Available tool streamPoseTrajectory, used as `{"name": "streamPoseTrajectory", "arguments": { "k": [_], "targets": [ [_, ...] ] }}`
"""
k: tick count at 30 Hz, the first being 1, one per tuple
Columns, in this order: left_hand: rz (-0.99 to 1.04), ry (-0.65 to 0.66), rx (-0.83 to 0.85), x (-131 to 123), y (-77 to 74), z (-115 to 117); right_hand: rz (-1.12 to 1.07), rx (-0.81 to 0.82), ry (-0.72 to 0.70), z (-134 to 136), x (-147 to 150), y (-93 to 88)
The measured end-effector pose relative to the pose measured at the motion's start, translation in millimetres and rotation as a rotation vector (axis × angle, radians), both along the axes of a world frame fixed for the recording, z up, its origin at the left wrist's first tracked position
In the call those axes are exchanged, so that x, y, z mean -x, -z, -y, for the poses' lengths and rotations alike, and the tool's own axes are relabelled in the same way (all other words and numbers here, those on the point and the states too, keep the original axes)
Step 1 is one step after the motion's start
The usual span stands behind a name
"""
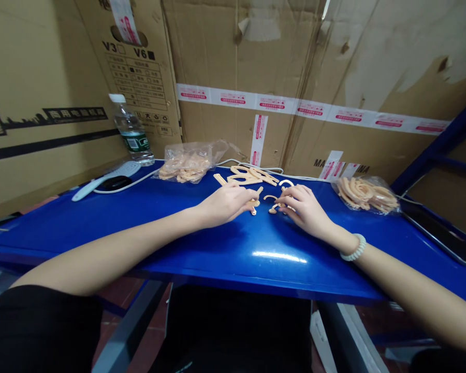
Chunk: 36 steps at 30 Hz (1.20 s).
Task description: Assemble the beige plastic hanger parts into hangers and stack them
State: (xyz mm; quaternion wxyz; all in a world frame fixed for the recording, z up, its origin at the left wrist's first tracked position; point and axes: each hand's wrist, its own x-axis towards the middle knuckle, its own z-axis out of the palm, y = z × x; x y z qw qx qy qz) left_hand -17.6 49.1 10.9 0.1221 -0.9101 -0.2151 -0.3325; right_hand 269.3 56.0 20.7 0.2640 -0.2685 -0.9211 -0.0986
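My left hand (230, 203) is closed, fingertips pinched around a small flat beige piece (260, 191) that sticks out past them, just above the blue table (225, 254). Close by on the right, my right hand (306, 208) bends its fingers around small beige pieces; its thumb and fingertips come together on one, partly hidden. Between the hands lies a thin curved beige piece (271, 197). Another arc-shaped piece (286, 183) shows just beyond my right fingers. Behind my left hand are several larger flat beige cut-out pieces (244, 179). Their material is unclear.
Clear bags of beige pieces lie at the left (187, 165) and right (367, 194). A water bottle (135, 135), a pale-handled brush-like item (106, 178) and a dark oval object (116, 183) are at far left. A dark flat device (445, 235) lies right. Cardboard (233, 57) walls the back.
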Motion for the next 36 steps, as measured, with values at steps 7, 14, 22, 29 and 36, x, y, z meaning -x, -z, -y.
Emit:
{"name": "streamPoseTrajectory", "arguments": {
  "k": [7,14,22,29,36],
  "targets": [
    [-0.22,0.036,0.196,8,5.8,-18,0.166,0.009,0.051,-6,10,14.1],
    [-0.227,0.04,0.283,7,9.7,-17,0.148,0.014,0.051,-3,9,12.0],
    [-0.141,0.092,0.231,3,16.2,-12,0.097,0.039,0.137,-5,-16,-11.2],
    [-0.101,0.146,0.186,1,28.1,-22,0.162,0.105,0.293,-7,-33,-29.0],
    [-0.085,0.081,0.155,2,31.5,-26,0.191,0.092,0.304,-3,-30,-32.5]
  ]
}}
